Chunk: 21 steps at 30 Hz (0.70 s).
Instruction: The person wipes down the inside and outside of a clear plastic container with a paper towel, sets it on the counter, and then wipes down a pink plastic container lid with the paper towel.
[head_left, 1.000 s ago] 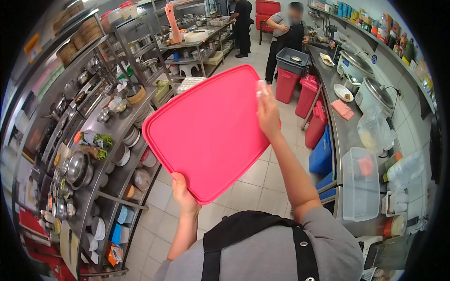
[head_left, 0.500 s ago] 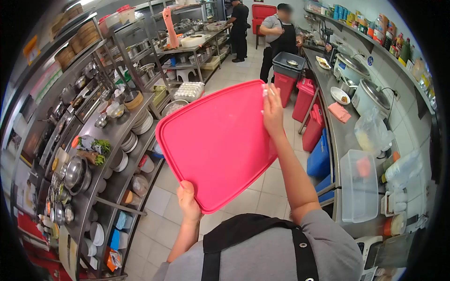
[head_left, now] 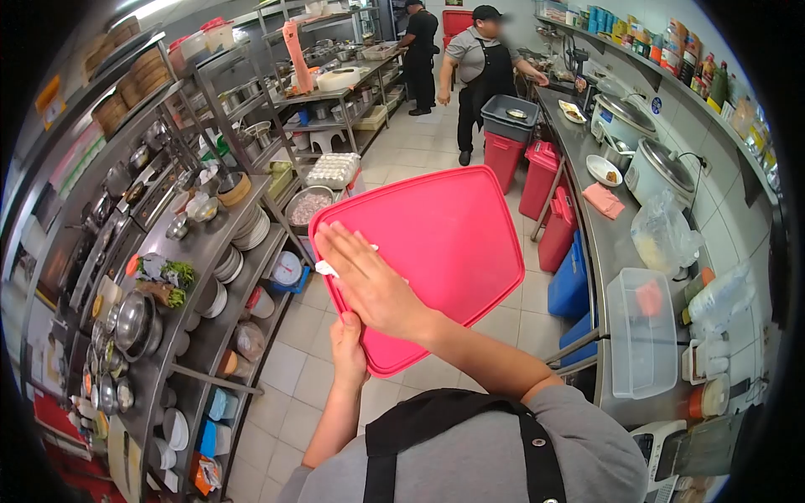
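Currently, in the head view, the red lid [head_left: 453,243] is at the centre of the frame, held above the tiled floor [head_left: 277,411], its broad face towards the camera. The left hand [head_left: 348,345] pinches its lower-left edge, thumb on the face. The right hand [head_left: 369,285] lies flat across the lid's left part, its fingers extended and slightly spread, with a white wipe [head_left: 326,269] showing beneath them; the right forearm crosses over the lid's lower edge.

At the right of the frame, a clear tub [head_left: 641,352] sits on the steel tabletop [head_left: 602,245], near a plastic bag [head_left: 662,235]. Farther up are a pink cloth [head_left: 603,201] and a white bowl [head_left: 603,171]. Just beyond the lid, towards the upper left, are a basin [head_left: 309,210] of pale pink food and a stack of eggs [head_left: 333,170]. Two people stand at the top of the frame, well apart from the lid.
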Tool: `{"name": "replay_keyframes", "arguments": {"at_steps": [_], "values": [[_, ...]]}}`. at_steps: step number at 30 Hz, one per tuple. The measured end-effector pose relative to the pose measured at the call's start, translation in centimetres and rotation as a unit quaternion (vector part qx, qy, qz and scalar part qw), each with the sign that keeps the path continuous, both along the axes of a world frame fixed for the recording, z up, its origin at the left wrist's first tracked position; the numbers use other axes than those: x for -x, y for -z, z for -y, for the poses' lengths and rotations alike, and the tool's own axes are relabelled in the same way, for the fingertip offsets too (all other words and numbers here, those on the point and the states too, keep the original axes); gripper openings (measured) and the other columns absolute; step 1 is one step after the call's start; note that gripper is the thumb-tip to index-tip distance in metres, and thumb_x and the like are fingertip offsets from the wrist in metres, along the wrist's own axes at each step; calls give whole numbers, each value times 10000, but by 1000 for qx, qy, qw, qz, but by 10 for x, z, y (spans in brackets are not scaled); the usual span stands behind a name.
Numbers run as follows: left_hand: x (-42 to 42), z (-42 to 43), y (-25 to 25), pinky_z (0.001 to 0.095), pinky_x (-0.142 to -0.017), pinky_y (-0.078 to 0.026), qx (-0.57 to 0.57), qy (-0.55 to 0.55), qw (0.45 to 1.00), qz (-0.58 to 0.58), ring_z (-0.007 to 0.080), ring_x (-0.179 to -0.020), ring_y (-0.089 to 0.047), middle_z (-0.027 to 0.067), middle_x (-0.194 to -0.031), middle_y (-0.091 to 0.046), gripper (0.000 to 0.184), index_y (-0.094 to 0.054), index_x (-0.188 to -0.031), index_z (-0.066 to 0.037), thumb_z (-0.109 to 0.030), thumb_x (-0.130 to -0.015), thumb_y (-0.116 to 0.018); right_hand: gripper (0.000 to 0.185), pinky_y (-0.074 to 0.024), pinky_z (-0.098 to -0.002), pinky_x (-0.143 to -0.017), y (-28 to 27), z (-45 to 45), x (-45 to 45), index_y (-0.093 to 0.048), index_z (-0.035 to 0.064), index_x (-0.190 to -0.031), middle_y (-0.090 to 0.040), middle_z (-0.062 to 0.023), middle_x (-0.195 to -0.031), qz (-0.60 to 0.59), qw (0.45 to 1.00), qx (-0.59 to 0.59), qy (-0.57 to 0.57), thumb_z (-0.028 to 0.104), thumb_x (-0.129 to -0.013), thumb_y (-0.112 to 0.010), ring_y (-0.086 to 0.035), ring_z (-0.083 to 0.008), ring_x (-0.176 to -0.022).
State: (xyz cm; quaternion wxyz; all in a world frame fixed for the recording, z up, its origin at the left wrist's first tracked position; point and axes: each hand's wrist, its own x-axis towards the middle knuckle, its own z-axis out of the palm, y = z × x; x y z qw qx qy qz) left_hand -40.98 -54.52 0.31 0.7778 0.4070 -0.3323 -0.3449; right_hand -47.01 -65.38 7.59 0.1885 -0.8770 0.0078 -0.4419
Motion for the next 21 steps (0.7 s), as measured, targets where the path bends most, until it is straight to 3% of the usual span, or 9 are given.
{"name": "replay_keyframes", "arguments": {"at_steps": [2,7,11,14,17,18,20,21], "values": [[0,-2,5,306,-861,-485,12,-6,1000,-9,155,-989,-614,99,-1115,-652,597,-588,-1168,53,-507,-992,-482,619,-216,-495,-1182,2,-8,1,-249,-1,-1513,-297,-180,-1548,-13,1000,1,-10,104,-943,-468,-262,-350,-1450],[-5,-4,9,303,-881,-489,24,5,1000,-14,163,-1046,-605,112,-1138,-631,606,-577,-1182,43,-522,-991,-468,509,-276,-483,-1148,17,-8,-3,-411,42,-1413,-377,-167,-1500,25,997,-51,-53,116,-926,-538,-344,-347,-1399],[2,-6,1,331,-930,-486,6,12,997,-81,181,-1121,-580,127,-1245,-570,617,-472,-1309,14,-523,-1010,-409,379,-339,-482,-1086,20,-8,7,-558,104,-1270,-464,-154,-1422,-34,998,-44,13,108,-896,-613,-460,-342,-1282],[2,-4,5,363,-999,-460,8,24,991,-134,203,-1224,-532,117,-1370,-498,639,-357,-1437,-38,-522,-1019,-373,342,-417,-419,-1002,32,-1,7,-598,112,-1232,-520,-134,-1349,-23,998,-45,-24,97,-892,-636,-519,-322,-1188],[4,-3,8,373,-1014,-453,16,28,984,-175,213,-1250,-516,113,-1392,-483,636,-344,-1449,-56,-526,-1021,-360,340,-458,-360,-951,49,4,6,-567,104,-1266,-538,-117,-1317,-27,987,-132,-82,107,-929,-608,-548,-280,-1170],[1,-3,12,376,-1020,-449,14,38,982,-184,216,-1258,-511,112,-1397,-480,640,-343,-1451,-56,-530,-1020,-358,339,-463,-351,-951,44,3,10,-555,95,-1279,-544,-115,-1311,-44,959,-255,-120,104,-942,-589,-554,-261,-1163],[-1,-3,13,383,-1032,-440,11,44,981,-191,222,-1268,-502,114,-1404,-477,650,-340,-1454,-56,-537,-1018,-355,336,-473,-332,-951,27,1,21,-530,77,-1303,-554,-112,-1299,-76,850,-485,-189,99,-969,-552,-567,-224,-1150],[-1,-2,10,388,-1037,-436,11,41,981,-189,225,-1271,-500,115,-1405,-477,655,-338,-1456,-55,-541,-1016,-355,340,-471,-331,-958,30,6,21,-518,65,-1313,-562,-113,-1289,-58,829,-516,-209,92,-974,-539,-570,-211,-1141]]}}
